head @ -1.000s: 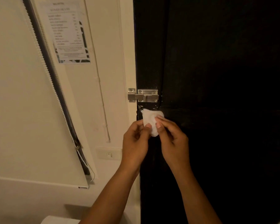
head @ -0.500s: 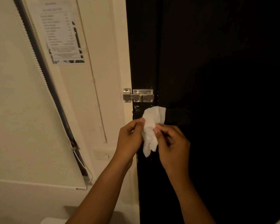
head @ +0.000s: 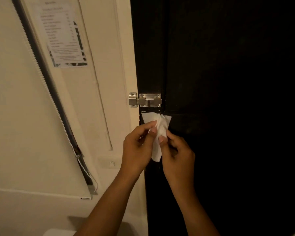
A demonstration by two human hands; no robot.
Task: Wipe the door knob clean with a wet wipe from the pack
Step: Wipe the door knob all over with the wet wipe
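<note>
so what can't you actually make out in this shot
- Door knob: not visible in the head view; the wet wipe, pinched by the left hand and right hand, and the dark door may hide it.
- Wipe pack: not in view.
- Notice on the wall: print too blurred to read.
- White object at the bottom: cut off by the edge.

printed notice (head: 63,34) taped to the cream wall (head: 99,48), rows of text too blurred to read
</note>
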